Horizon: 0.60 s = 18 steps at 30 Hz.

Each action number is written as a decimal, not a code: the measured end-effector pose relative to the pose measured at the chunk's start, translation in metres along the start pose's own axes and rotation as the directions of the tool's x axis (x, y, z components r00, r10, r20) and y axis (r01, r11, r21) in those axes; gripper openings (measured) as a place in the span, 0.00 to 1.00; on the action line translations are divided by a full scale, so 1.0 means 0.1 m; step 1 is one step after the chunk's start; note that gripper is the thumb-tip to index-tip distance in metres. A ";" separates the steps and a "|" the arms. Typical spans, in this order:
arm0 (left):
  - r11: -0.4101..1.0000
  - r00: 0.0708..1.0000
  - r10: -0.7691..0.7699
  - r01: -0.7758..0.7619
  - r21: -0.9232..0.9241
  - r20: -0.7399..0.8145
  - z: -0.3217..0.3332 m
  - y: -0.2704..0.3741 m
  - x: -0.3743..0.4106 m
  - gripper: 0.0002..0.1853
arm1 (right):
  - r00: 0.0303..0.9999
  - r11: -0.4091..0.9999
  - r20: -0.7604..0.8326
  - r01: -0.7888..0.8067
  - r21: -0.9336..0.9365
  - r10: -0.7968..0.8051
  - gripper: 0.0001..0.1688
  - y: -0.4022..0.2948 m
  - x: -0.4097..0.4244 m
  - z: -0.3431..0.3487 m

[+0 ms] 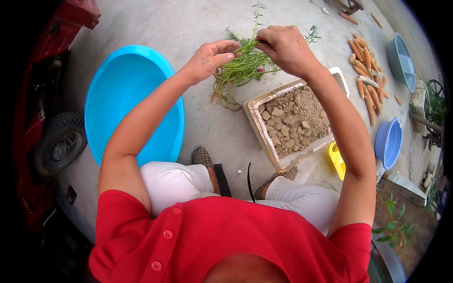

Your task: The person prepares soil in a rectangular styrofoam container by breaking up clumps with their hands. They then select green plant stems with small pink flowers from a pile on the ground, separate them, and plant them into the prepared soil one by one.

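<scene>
My right hand pinches a leafy green stem between thumb and fingers. The stem's leafy tip points away from me. To its left, my left hand has thumb and fingers apart, close to the stem's lower end; whether the fingertips touch it is unclear. Beneath both hands a heap of thin green plant cuttings lies on the concrete, with a small magenta flower in it. Just nearer to me stands a white foam box with a worn rim, holding dry, lumpy soil, partly hidden by my right forearm.
A large blue plastic basin stands at left, near a red vehicle with a black wheel. Corn cobs lie scattered at right, by a grey-green divided basin. Nearer are a blue-violet basin and a yellow plastic object.
</scene>
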State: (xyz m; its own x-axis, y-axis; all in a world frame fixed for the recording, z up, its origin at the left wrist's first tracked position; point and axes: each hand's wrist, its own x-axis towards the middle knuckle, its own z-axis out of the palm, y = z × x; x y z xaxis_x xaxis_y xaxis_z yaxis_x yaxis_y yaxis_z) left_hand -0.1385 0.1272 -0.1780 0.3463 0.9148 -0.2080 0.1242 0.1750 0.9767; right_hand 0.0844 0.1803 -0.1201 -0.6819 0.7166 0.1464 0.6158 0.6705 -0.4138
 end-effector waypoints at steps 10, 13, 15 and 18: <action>0.895 0.994 -0.052 0.088 0.437 -0.094 -0.09 -0.24 0.20 0.09 | 0.995 0.964 0.017 0.098 -0.247 -0.097 0.07 0.02 0.26 -0.27; 0.912 0.996 -0.081 0.092 0.400 -0.042 -0.12 -0.22 0.20 0.09 | 0.985 0.894 0.009 0.158 -0.420 -0.170 0.11 0.00 0.35 -0.33; 0.966 0.993 -0.104 0.116 0.232 -0.064 -0.10 -0.19 0.16 0.09 | 0.987 0.883 -0.021 0.133 -0.451 -0.159 0.14 -0.11 0.34 -0.40; 0.991 0.986 -0.131 0.129 -0.024 -0.108 -0.08 -0.10 0.10 0.08 | 0.823 0.892 -0.467 0.102 -0.440 -0.325 0.10 -0.07 0.30 -0.36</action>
State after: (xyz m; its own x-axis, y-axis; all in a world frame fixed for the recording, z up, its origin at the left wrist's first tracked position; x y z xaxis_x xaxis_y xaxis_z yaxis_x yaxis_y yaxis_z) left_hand -0.1435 0.1372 -0.1898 0.2246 0.9180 -0.3270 0.1452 0.3003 0.9427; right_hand 0.0736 0.2044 -0.0807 -0.5767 0.4613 0.6742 0.6533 0.7560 0.0415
